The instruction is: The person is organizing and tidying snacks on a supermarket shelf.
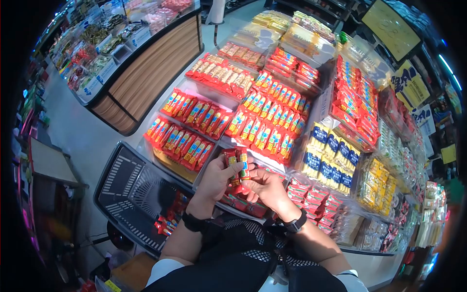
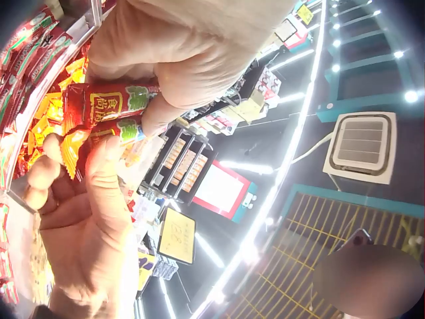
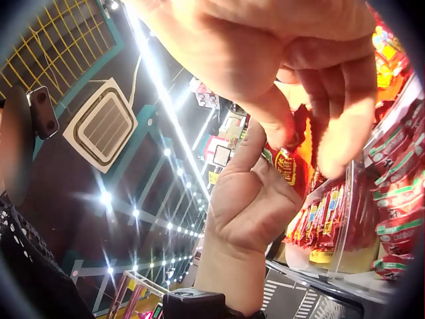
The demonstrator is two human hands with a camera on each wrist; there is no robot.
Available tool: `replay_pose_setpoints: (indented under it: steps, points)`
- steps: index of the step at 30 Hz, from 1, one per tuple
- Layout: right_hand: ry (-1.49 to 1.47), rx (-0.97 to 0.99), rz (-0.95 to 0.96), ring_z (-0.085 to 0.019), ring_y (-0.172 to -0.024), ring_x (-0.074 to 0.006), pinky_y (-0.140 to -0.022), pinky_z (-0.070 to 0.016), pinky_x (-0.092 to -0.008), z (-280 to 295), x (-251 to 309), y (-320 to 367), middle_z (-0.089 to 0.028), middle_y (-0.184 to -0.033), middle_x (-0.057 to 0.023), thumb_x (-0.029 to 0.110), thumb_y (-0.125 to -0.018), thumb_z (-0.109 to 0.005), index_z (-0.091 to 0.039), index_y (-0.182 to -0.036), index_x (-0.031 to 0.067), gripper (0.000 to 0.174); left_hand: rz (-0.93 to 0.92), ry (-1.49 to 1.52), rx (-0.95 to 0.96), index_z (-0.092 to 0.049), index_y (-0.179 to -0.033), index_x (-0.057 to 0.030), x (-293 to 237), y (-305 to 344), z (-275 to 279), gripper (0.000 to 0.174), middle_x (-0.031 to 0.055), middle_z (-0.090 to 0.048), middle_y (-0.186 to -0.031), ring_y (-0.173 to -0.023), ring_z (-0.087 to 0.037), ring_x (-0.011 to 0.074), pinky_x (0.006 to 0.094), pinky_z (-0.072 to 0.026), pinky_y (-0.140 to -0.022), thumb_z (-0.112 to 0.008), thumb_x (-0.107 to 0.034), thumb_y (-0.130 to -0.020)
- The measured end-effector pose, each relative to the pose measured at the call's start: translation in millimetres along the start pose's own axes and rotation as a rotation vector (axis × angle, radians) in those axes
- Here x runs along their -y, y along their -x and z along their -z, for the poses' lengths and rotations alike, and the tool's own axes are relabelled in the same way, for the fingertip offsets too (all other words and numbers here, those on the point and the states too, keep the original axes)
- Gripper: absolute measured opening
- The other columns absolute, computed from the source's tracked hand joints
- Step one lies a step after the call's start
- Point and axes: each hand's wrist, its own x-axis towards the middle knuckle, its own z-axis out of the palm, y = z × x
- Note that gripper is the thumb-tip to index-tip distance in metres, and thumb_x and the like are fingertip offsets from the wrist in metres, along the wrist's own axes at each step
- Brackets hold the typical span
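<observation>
Two snack bars (image 1: pixel 243 170) in shiny red wrappers with yellow and green printing lie side by side between the hands. My left hand (image 1: pixel 214 177) grips both of them, its thumb laid across their fronts. From the other side my right hand (image 1: pixel 270 191) pinches the lower end of the right-hand bar. The left wrist view shows the red wrappers (image 2: pixel 99 106) close up, with the right thumb pressed on one crimped end. In the right wrist view my right hand's fingers partly hide the wrapper (image 3: pixel 287 167). Both hands hover over the front of a candy display.
Bins of red-wrapped bars (image 1: pixel 262 131) fill the sectioned display, with yellow and blue packs (image 1: pixel 328 158) to the right. A dark shopping basket (image 1: pixel 127 182) with a few red packets stands at the left. Beyond the aisle is a wood-panelled counter (image 1: pixel 141 73).
</observation>
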Motion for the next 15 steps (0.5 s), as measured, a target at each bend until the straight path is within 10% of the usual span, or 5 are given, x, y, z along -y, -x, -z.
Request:
replay_pose_setpoints:
  steps: [3, 15]
  points:
    - [-0.144, -0.008, 0.036, -0.065, -0.083, -0.0092, -0.067, -0.0549, -0.0252, 5.1, 1.4, -13.7, -0.07, -0.099, -0.0045, 0.012, -0.092, -0.071, -0.067, -0.111, -0.0007, 0.024, 0.051, 0.042, 0.015, -0.052, -0.128, 0.0057, -2.8, -16.6, -4.0, 0.046, 0.0173, -0.065, -0.119, -0.109, -0.066, 0.0254, 0.04, -0.0554, -0.095, -0.07, -0.017, -0.092]
    - [-0.26, -0.064, -0.022, -0.067, -0.078, -0.0147, -0.06, -0.0557, -0.0266, 42.4, 63.2, -117.9, -0.07, -0.099, -0.0105, 0.01, -0.09, -0.072, -0.067, -0.109, -0.0056, 0.026, -0.097, 0.075, 0.056, -0.048, -0.136, 0.0016, -18.3, -102.3, -0.8, 0.035, 0.0095, -0.058, -0.126, -0.116, -0.057, 0.0163, 0.0343, -0.0451, -0.102, -0.049, -0.009, -0.102]
